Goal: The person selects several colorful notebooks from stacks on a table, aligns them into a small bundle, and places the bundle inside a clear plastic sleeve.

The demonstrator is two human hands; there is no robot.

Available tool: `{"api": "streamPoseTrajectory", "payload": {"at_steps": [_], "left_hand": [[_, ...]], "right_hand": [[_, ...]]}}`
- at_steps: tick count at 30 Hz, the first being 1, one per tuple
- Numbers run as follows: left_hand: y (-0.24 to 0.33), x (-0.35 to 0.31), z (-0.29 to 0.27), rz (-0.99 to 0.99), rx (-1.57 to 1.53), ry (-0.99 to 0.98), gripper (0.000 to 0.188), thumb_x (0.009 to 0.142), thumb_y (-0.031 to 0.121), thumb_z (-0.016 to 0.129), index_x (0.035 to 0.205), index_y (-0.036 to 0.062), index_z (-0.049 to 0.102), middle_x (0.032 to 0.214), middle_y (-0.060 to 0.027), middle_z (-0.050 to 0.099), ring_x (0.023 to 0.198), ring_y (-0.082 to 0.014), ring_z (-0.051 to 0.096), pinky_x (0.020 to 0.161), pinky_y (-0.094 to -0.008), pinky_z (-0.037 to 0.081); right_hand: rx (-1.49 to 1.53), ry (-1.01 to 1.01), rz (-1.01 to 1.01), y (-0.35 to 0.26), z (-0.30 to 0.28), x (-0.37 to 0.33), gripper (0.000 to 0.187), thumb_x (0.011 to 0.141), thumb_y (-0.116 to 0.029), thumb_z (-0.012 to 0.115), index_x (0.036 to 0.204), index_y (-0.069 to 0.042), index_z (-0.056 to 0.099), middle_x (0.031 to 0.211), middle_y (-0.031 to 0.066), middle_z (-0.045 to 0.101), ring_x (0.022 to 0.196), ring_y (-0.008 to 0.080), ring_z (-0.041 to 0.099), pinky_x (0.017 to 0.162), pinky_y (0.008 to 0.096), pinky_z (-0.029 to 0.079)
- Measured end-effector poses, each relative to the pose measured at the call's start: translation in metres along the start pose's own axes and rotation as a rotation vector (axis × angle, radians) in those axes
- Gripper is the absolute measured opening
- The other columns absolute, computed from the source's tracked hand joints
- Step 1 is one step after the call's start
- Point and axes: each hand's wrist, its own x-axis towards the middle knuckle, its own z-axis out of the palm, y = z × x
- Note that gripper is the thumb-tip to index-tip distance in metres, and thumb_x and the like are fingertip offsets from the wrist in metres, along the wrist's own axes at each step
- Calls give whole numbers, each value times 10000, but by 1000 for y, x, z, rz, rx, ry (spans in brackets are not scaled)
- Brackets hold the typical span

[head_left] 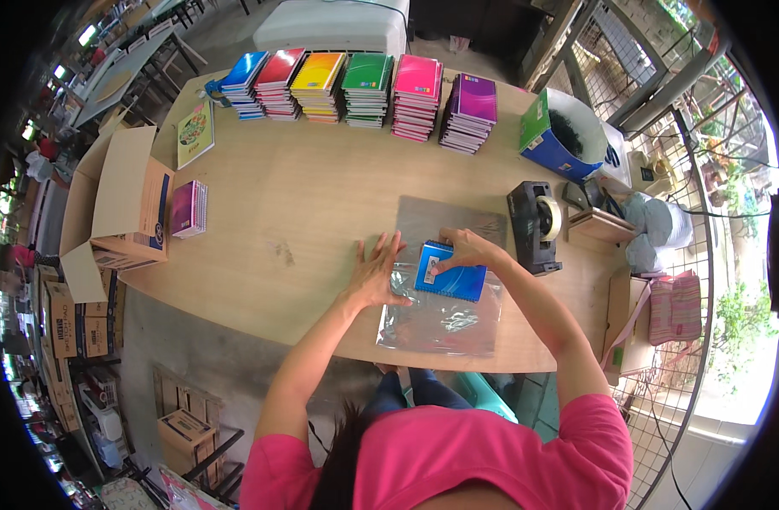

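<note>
My left hand [376,272] lies flat with the fingers spread on the counter [304,195], its fingertips pressing the left edge of a clear plastic bag [440,319] that lies in front of me. It grips nothing. My right hand [464,249] rests on top of a blue spiral notebook [450,274], fingers bent over its upper edge, holding it down on the bag rather than lifting it. Whether the notebook is partly inside the bag or only on it, I cannot tell.

At 12 o'clock from the notebook, along the far edge of the counter, stand six stacks of notebooks [355,89], blue, red, yellow, green, pink and purple. At 3 o'clock, just beside my right hand, sits a black tape dispenser [534,225]. At 1 o'clock a blue and green box [559,136] stands open, with something dark inside. At 9 o'clock, well apart, an open cardboard box [121,208] lies at the counter's edge, and a small pink pile of notebooks [189,208] lies beside it.
</note>
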Motion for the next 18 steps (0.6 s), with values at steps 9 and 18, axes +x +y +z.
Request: {"api": "streamPoseTrajectory", "payload": {"at_steps": [9, 18], "left_hand": [[-2, -3, -1, 17, 4, -9, 1559, 499, 599, 896, 1563, 19, -85, 1572, -58, 368, 1522, -349, 127, 1150, -709, 81], [-3, -6, 2, 27, 30, 17, 1550, 514, 636, 872, 1571, 61, -105, 1571, -54, 359, 1523, -349, 126, 1137, -722, 107]], "right_hand": [[-63, 19, -24, -7, 0, 5, 824, 539, -580, 873, 1072, 9, 656, 976, 215, 719, 925, 341, 706, 784, 409, 557], [-289, 148, -126, 13, 9, 17, 757, 579, -568, 860, 1083, -34, 678, 1148, 181, 581, 1119, 344, 583, 954, 422, 481]]}}
